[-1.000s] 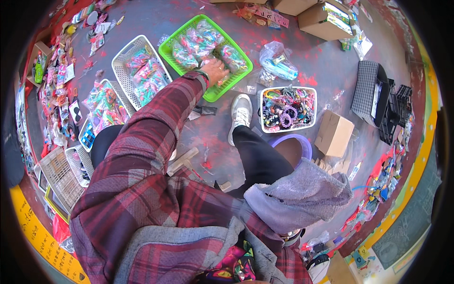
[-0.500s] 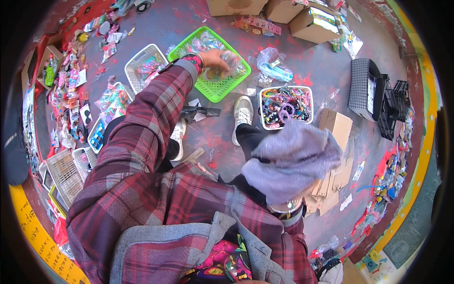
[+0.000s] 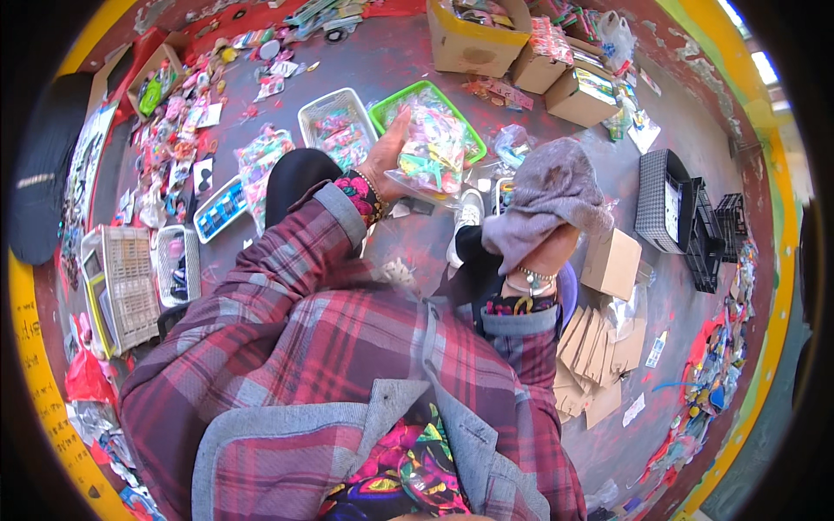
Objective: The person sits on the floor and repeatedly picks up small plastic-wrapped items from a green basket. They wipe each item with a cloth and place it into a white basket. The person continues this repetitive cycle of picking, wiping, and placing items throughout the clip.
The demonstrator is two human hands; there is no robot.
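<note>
My left hand (image 3: 387, 158) is closed on the side of a clear plastic bag (image 3: 432, 149) packed with small pastel-coloured items. The bag is held up in front of the green basket (image 3: 473, 143) and hides most of it. In my right hand (image 3: 553, 252) is a grey-purple cloth (image 3: 549, 195), bunched up and draped over the fingers, which are hidden under it. Beside the green basket stands a white basket (image 3: 304, 113) with colourful small packets inside. Another bag of pastel items (image 3: 261, 161) lies to the left, near my dark-clad knee.
Flattened cardboard (image 3: 599, 360) and a small box (image 3: 612, 263) lie to the right. Black crates (image 3: 702, 234) and a checked bin (image 3: 665, 204) stand farther right. Cardboard boxes (image 3: 478, 50) line the far side. Scattered trinkets (image 3: 178, 122) and a blue-filled tray (image 3: 221, 211) are at the left.
My left hand has come out of the green basket and now holds up a filled plastic bag. My right hand has raised the cloth, now over the tray of hair ties. The view has shifted.
</note>
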